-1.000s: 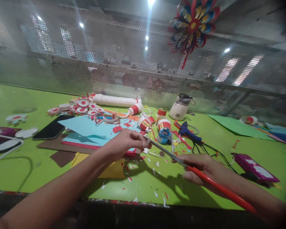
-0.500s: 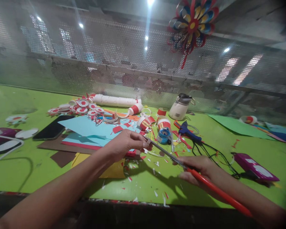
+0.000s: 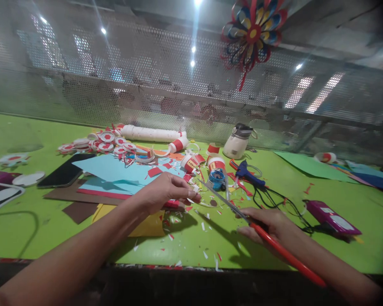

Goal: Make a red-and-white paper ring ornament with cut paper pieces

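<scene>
L hand (image 3: 161, 193): fingers pinched, held bit too small to tell | R hand (image 3: 264, 223): gripping red-handled scissors (image 3: 239, 214), blades shut

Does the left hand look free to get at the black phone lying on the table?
Probably yes. The left hand pinches only a small paper scrap, and the black phone lies uncovered on its own side, with just flat blue paper between them.

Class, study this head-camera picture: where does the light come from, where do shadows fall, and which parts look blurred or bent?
Head view: ceiling lamps flare into streaks over the mesh wall; the left hand and right hand with scissors cast dark shadows on the green table; near forearms are soft; the table edge bows; the corners darken.
</scene>
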Tool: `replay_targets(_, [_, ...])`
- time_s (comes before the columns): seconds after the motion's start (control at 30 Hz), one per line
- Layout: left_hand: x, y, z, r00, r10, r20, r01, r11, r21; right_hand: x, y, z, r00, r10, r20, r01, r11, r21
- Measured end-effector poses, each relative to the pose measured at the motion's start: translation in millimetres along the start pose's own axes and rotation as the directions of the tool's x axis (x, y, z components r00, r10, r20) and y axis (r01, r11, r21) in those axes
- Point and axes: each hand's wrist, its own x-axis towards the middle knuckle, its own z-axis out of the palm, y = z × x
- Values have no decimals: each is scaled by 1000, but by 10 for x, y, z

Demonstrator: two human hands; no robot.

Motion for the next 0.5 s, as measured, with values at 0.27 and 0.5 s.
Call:
replay_targets(0.27, [100, -76, -21, 996, 76, -39, -77, 997, -32, 171, 46, 275, 982, 182, -51, -189, 947, -261])
replay_targets(0.5, [221, -236, -89, 998, 27, -50, -36, 982, -186, 284, 75, 316, 988, 115, -105, -150, 877, -456])
